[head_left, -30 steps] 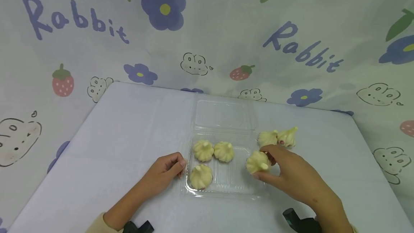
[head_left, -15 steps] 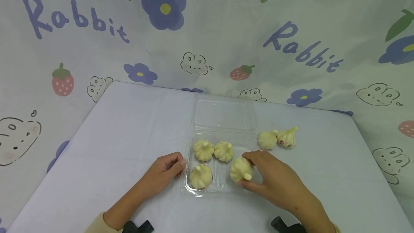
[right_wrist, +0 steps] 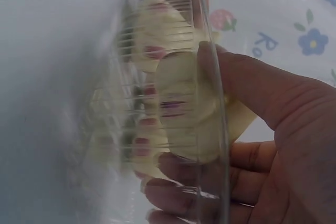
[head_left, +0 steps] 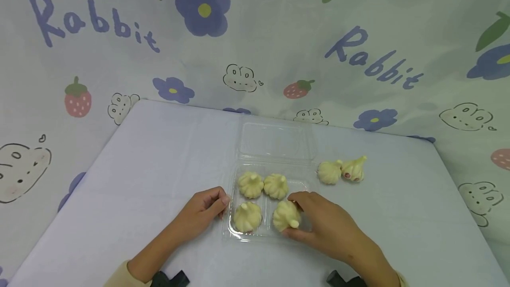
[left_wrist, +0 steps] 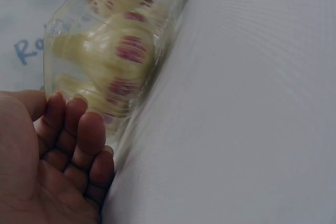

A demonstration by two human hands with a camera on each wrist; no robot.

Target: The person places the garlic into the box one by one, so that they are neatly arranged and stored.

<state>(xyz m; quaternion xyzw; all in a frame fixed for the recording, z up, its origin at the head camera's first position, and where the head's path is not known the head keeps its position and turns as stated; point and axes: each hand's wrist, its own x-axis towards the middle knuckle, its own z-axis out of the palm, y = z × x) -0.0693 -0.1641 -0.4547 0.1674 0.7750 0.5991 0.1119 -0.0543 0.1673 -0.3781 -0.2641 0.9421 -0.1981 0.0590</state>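
A garlic bulb (head_left: 286,216) is pinched between the thumb and fingers of the right hand (head_left: 326,225); it is held at the near right part of the clear box (head_left: 295,186), with the palm to its right. The box's near left edge is gripped by thumb and fingertips of the left hand (head_left: 207,207). Inside the box, three bulbs (head_left: 248,217) are set at its left and far side. Beyond its far right corner, two bulbs (head_left: 329,172) are placed on the table (head_left: 167,145).
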